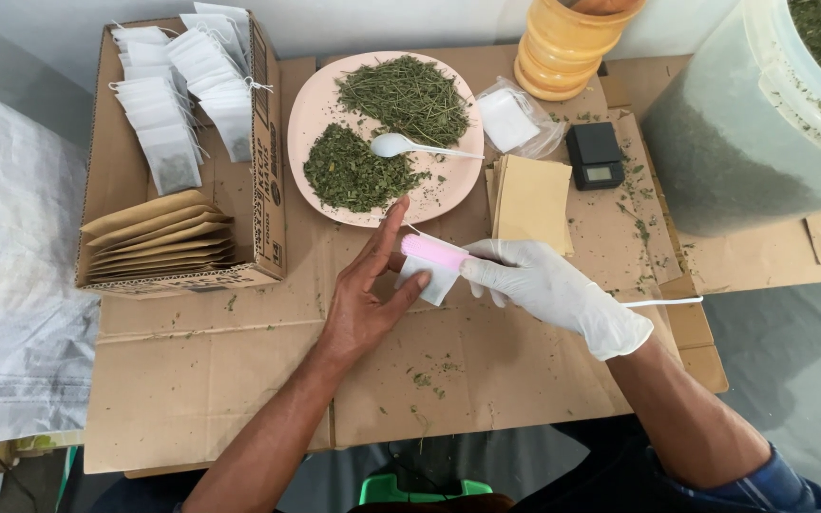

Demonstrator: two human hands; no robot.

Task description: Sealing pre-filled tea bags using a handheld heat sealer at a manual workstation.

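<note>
Seen from above, a person seated at a work surface covered in flattened cardboard (pixel 239 380) brings both hands together over a small white tea bag (pixel 432 278). The bare left hand (pixel 370 294) is open-palmed, its fingers stretched upward and its thumb pressed against the bag's lower edge, while the right hand (pixel 548 285), in a white glove, grips a pink handheld tool (pixel 432 251) laid across the top of the bag; a thin white cord (pixel 662 302) trails away from behind the gloved wrist. The bag sits between the two hands, just below a pale pink plate (pixel 448 195) that carries two separate heaps of dried green herb (pixel 401 95) and a white plastic spoon (pixel 401 144) lying between them. To the right of the plate lie a stack of tan paper envelopes (pixel 531 199), a clear plastic pouch of white bags (pixel 515 119) and a small black pocket scale (pixel 595 154). An orange ribbed container (pixel 567 47) stands at the back edge, and a large translucent tub (pixel 743 123) holding more dried herb fills the upper right corner. At left, an open cardboard box (pixel 268 171) holds rows of filled white tea bags (pixel 182 95) with strings, and a fanned row of tan envelopes (pixel 159 237) below them. Loose herb crumbs are scattered over the cardboard near the scale and in front of the hands.
</note>
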